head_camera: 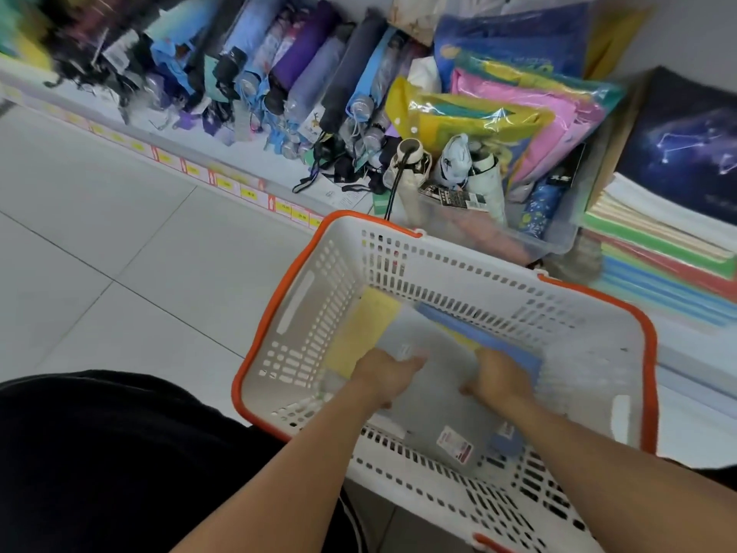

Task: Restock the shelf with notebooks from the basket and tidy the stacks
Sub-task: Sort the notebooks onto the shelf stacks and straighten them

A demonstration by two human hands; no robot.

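A: Closest are two bare arms reaching down into the white basket (pixel 470 269) with the orange rim.

B: What do the hands do?

A: The left hand (pixel 385 377) and the right hand (pixel 498 379) each curl their fingers on a clear-wrapped grey notebook (pixel 434 397). That grip is clamped on it from both sides. It looks blurry.

B: What else is in the basket?

A: A yellow notebook (pixel 365 329) lies by the left wall, and a blue notebook (pixel 490 339) sits under the grey one.

B: And the shelf (pixel 279 189)?

A: At its right end is a stack of notebooks (pixel 658 249). Folded umbrellas (pixel 303 69) lie along the shelf.
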